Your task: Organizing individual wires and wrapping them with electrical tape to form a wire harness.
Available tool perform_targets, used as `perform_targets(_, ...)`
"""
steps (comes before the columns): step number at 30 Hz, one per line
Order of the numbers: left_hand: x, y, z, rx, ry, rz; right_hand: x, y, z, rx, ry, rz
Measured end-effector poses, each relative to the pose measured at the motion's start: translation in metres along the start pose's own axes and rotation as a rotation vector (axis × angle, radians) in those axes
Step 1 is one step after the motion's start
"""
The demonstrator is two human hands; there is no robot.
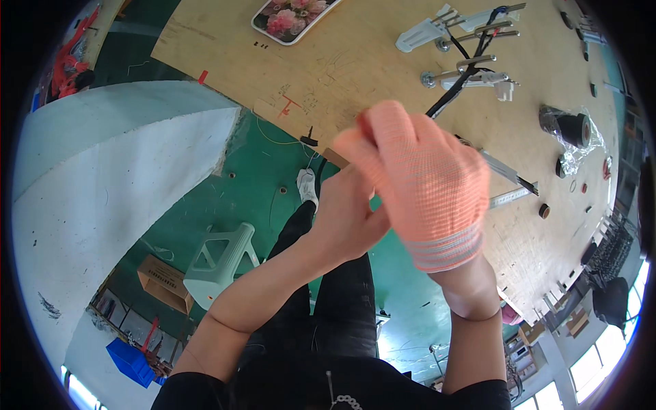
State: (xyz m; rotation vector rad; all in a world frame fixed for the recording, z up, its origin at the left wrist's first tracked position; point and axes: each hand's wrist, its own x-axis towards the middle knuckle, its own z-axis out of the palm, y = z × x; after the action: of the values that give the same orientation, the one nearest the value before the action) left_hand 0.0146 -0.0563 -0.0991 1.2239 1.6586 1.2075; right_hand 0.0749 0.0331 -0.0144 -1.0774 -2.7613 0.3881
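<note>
My bare left hand point(345, 212) and my right hand point(437, 184), in an orange knit glove, meet over the near edge of the wooden board. The gloved fingers are curled closed, and what they hold, if anything, is hidden. My left fingers are bent in and mostly out of sight behind the glove, their tips against or near it. Just beyond my right hand, a black cable bundle point(456, 90) runs up the board between metal pegs point(476, 61) on white holders. A steel ruler point(509, 197) lies partly behind the glove.
A floral tray point(290, 19) lies at the board's far edge. Black tape in clear wrap point(574, 130) and a small tape roll point(544, 210) are to the right. A large pale panel point(130, 160) fills the left. A green stool point(219, 263) and a cardboard box point(164, 283) stand on the floor.
</note>
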Motion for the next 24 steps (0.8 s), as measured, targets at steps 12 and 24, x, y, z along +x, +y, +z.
perform_targets(12, 0.022, 0.019, -0.009, -0.541, -0.037, -0.611, -0.043, 0.047, 0.08, 1.428, 0.087, 0.316)
perform_targets(24, 0.013, 0.003, -0.015, -0.023, -0.002, -0.315, -0.056, 0.041, 0.03, 0.524, -0.167, 0.013)
